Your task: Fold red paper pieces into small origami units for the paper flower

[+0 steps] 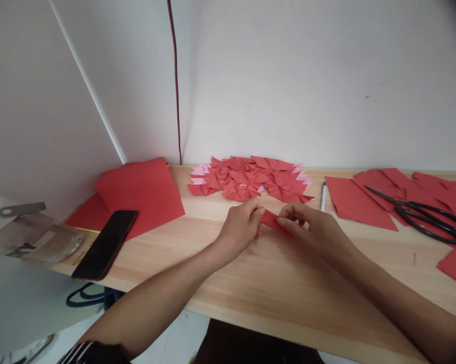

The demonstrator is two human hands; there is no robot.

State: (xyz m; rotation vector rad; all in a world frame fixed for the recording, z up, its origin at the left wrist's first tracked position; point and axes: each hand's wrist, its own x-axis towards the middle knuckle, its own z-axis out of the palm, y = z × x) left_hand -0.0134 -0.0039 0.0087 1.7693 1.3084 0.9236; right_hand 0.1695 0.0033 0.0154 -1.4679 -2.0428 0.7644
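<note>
A small folded piece of red paper [272, 221] is held between my two hands above the wooden table. My left hand [243, 221] pinches its left end between thumb and fingers. On the other side, my right hand [307, 222] grips the right part, thumb in front and fingers curled behind. Just beyond my hands lies a pile of folded red paper pieces [250, 178], with pink ones [199, 172] showing at its sides.
To the right are a white pen [323, 196], red paper sheets [359, 202] and black-handled scissors [432, 215]. At left, a black phone [106, 245] rests partly on large red sheets [144, 192], near a clear plastic container [56, 237]. A wall [288, 81] stands behind the table [258, 283].
</note>
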